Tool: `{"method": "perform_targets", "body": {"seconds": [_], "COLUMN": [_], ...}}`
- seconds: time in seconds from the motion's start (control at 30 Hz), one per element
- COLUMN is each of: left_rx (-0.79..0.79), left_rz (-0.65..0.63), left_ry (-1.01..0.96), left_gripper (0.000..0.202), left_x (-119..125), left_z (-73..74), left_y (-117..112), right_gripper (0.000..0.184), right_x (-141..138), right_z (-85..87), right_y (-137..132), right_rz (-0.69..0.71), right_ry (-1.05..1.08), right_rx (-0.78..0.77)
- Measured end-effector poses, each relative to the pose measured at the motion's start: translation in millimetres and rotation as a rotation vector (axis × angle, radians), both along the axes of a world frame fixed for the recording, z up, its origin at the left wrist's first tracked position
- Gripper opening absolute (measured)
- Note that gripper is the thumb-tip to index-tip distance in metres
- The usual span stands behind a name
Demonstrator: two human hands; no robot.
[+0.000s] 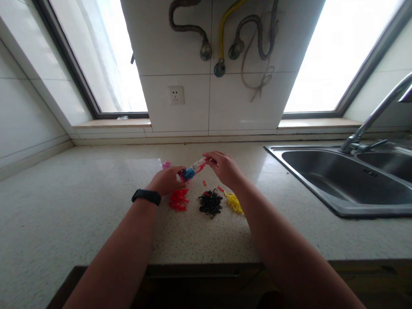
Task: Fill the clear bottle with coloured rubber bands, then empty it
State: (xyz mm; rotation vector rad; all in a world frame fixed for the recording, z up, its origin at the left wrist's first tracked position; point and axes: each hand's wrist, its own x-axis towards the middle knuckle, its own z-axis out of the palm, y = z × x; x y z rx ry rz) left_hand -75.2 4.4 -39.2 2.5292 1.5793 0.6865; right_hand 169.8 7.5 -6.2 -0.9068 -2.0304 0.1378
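My left hand (167,179), with a dark band on its wrist, is closed around the lower end of a small clear plastic container (197,165). The container tilts up to the right above the counter, with a blue clump and red pieces showing inside. At its upper end my right hand (222,166) has its fingers pinched together; what lies between them is hidden. Below the hands lie a red pile (179,200), a black pile (210,203) and a yellow pile (234,203) of what look like small rubber bands.
A pink object (166,165) sits behind my left hand. A few loose red bits (204,183) lie on the speckled counter (103,207). To the right are a steel sink (328,181) and its faucet (376,110). Hoses and a socket (176,95) are on the tiled wall.
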Motion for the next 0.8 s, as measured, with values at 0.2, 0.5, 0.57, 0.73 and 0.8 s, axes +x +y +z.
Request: {"method": "perform_targets", "body": {"seconds": [0.2, 0.5, 0.57, 0.73, 0.8], "left_rx": [0.008, -0.051, -0.117, -0.181, -0.115], "left_rz": [-0.031, -0.034, -0.114, -0.189, -0.178], "left_ry": [-0.063, -0.360, -0.516, -0.674, -0.613], "left_gripper": [0.035, 0.037, 0.036, 0.037, 0.035], "left_x": [0.7, 2.3, 6.7, 13.1, 12.6], "left_z": [-0.1, -6.0, -4.9, -3.2, -3.9], "left_y": [0.0, 6.9, 6.7, 5.0, 5.4], "right_gripper": [0.018, 0.007, 0.006, 0.012, 0.012], "right_x": [-0.1, 33.9, 40.6, 41.2, 38.3], "right_z": [1.6, -5.1, -7.5, -9.3, -10.0], "right_y": [-0.2, 12.7, 12.6, 8.7, 7.9], "right_rz": [0.014, -0.181, -0.169, -0.118, -0.102], "right_ry": [0.064, -0.361, -0.460, -0.558, -0.573], "right_rx": [0.038, -0.270, -0.365, -0.493, -0.518]}}
